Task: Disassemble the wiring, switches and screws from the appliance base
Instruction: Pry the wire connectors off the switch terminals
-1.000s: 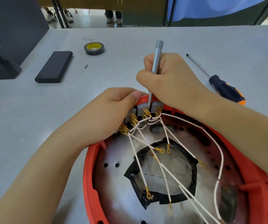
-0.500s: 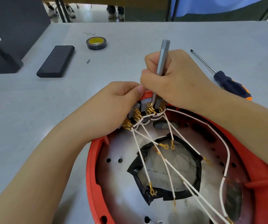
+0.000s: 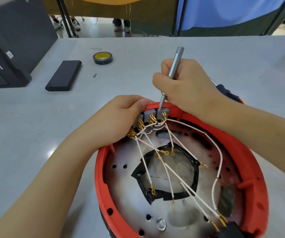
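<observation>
- Red appliance base [image 3: 102,170] is seen lying open side up on the grey table [image 3: 26,134], near edge; its lower rim is cut off by the frame.
- Left hand [image 3: 121,121] is curled over the far rim of the base beside the grey switches [image 3: 155,115]; fingertips are hidden behind the rim, thumb is pressed on the red edge.
- Right hand [image 3: 186,86] is closed round a slim silver screwdriver [image 3: 174,66], held tilted, tip set at the top of the rightmost switch; the exact contact point is too small to make out.
- White wires [image 3: 171,170] with brass terminals are fanned from the switches across the metal plate; several ends lie loose over the black-edged central opening [image 3: 143,170].
- A second screwdriver [image 3: 231,95], dark handle with orange, is mostly hidden behind the right forearm.
- Noted farther back on the table: tape roll [image 3: 102,57], flat black case [image 3: 64,75], a small loose bit [image 3: 94,75].
- A dark computer case [image 3: 4,48] is cut off at left.
</observation>
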{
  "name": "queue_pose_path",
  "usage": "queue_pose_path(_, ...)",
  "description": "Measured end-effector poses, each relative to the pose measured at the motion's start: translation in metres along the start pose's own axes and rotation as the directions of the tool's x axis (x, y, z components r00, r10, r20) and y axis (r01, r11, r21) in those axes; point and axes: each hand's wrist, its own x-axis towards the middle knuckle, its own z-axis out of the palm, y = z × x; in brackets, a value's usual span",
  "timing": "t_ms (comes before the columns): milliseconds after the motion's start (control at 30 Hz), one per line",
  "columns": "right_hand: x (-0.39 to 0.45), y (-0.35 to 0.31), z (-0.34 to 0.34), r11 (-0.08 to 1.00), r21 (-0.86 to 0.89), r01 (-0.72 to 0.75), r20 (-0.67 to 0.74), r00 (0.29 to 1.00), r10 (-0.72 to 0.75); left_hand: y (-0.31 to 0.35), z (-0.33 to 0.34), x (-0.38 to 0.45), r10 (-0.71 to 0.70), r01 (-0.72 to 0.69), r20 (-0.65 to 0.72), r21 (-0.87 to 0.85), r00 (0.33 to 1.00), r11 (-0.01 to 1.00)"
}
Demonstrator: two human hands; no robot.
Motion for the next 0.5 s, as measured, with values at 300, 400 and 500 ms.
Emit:
queue_pose_path(300, -0.012, 0.01, -0.004, 0.979, 0.147, -0.145, -0.096, 0.983, 0.16, 0.003, 0.008, -0.024, -0.022, 0.025, -0.108, 0.026, 0.994, 0.999)
queue_pose_path(400, -0.012, 0.007, -0.001, 0.987, 0.118, -0.112, -0.029, 0.993, 0.116, 0.004, 0.01, -0.033, -0.022, 0.033, -0.123, 0.086, 0.992, 0.996)
queue_pose_path(500, -0.011, 0.003, 0.0, 0.993, 0.066, -0.1, 0.027, 0.995, 0.098, 0.01, 0.001, -0.028, -0.064, 0.075, -0.089, 0.124, 0.994, 0.989)
